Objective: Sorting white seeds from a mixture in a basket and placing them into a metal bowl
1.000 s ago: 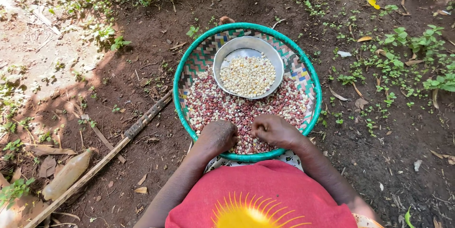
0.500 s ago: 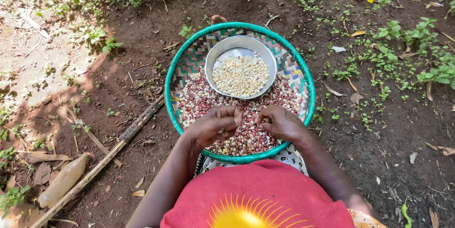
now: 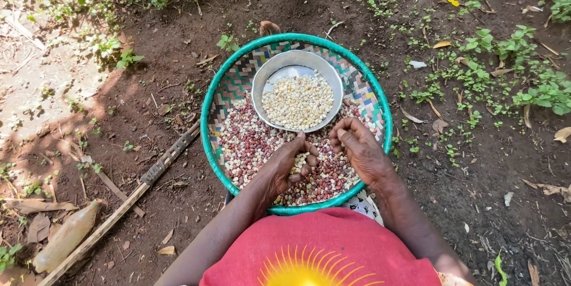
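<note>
- The left hand (image 3: 291, 164) is cupped, fingers curled around a small heap of pale maize kernels (image 3: 300, 162), above the red-and-white mixed grain (image 3: 250, 143) in the green-rimmed woven tray (image 3: 205, 125).
- The right hand (image 3: 360, 146) is loosely curled, fingertips down on the grain just beside the left; I cannot tell whether it holds anything.
- The metal bowl (image 3: 262, 84) of sorted kernels sits inside the tray, at its far side.
- Risk: the cupped heap looks loose, so kernels could slip between the fingers back into the mix; the tray rests on the lap and could tip.
- A stick (image 3: 148, 173) and plastic bottle (image 3: 65, 235) lie on the soil at left, weeds (image 3: 523, 66) at right; nothing blocks the bowl.
</note>
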